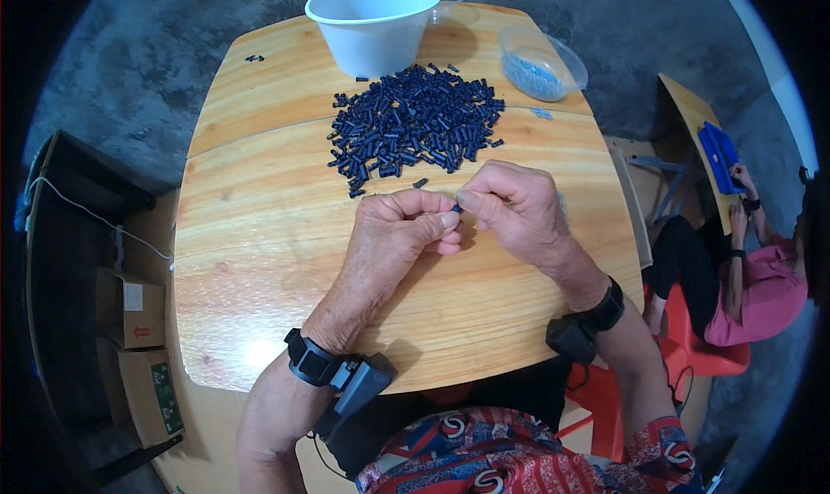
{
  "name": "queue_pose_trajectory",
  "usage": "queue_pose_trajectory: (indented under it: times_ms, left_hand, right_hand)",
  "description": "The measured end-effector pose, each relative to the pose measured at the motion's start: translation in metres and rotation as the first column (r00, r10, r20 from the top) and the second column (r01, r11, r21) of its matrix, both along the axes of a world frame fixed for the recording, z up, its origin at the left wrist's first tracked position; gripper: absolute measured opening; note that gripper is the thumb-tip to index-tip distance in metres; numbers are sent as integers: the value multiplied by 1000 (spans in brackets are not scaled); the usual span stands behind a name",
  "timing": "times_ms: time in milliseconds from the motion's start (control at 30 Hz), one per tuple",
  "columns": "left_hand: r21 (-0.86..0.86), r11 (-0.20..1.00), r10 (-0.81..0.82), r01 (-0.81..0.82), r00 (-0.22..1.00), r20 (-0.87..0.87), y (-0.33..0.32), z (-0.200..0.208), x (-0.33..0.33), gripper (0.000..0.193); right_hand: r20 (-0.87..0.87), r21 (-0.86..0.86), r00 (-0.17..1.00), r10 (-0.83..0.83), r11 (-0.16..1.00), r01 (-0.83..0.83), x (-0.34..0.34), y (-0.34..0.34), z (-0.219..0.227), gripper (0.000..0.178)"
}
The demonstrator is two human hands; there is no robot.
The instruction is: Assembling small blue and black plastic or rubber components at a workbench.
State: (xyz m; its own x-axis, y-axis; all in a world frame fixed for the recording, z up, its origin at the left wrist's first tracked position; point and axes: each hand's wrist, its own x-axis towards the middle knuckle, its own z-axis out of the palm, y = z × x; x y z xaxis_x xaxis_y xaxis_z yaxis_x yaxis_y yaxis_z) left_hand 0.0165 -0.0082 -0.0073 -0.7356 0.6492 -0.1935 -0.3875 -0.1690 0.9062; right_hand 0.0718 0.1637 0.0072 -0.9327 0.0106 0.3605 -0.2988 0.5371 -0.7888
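Over the middle of the wooden table my two hands meet at the fingertips. My left hand [402, 226] is closed, with a small black cylindrical part [457, 209] pinched between thumb and forefinger, mostly covered by the fingers. My right hand [514, 209] is closed too, thumb and forefinger pressed together right at that part; whatever lies between them is too small to make out. Just beyond the hands spreads a heap of similar small black parts [415, 122], and one loose black part [420, 183] lies at its near edge.
A white tub [376, 40] stands behind the heap. To its right, a clear round container [540, 70] holds tiny bluish pieces, with a few similar pieces [541, 113] beside it. Several black parts [254, 58] lie far left. Another person [756, 286] sits at a table on the right.
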Motion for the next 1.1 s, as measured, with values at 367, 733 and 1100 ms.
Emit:
queue_pose_trajectory:
  times_ms: [367, 733, 1100]
  left_hand:
    - [18, 999, 32, -34, 997, 70, -3, 2, -3, 11]
    - [25, 999, 32, -35, 995, 95, -6, 2, -8, 8]
    - [89, 991, -116, 104, 984, 136, -9, 7, -7, 16]
  right_hand:
    - [-135, 221, 989, 61, 975, -30, 3, -3, 14, 15]
    - [-284, 460, 947, 151, 888, -3, 3, -4, 16, 26]
    - [-419, 546, 894, 159, 831, 108, 5, -2, 11, 25]
